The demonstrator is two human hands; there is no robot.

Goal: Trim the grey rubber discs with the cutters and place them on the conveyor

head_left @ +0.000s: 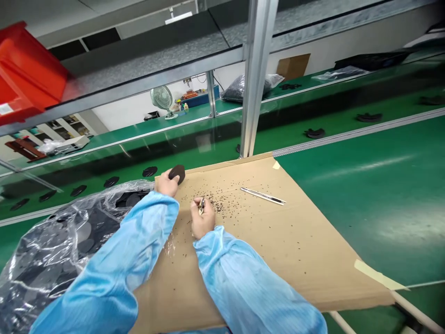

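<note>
Near the back left edge of the brown cardboard sheet (278, 241), my left hand (167, 183) grips a flat, rounded black piece (177, 173). My right hand (203, 219) is closed around a small metallic tool (201, 206), held upright over the cardboard. Many tiny black bits (220, 204) lie scattered beside and behind my right hand. A slim white and black pen-like tool (263, 196) rests on the cardboard to the right. Beside my left arm, a clear plastic bag (83, 232) contains black round pieces.
A green conveyor belt (239, 150) behind the cardboard carries several black pieces (149, 171). A metal post (256, 79) rises at the cardboard's back edge. The red bin (31, 69) sits at upper left. Tape (378, 274) lies on the cardboard's right corner.
</note>
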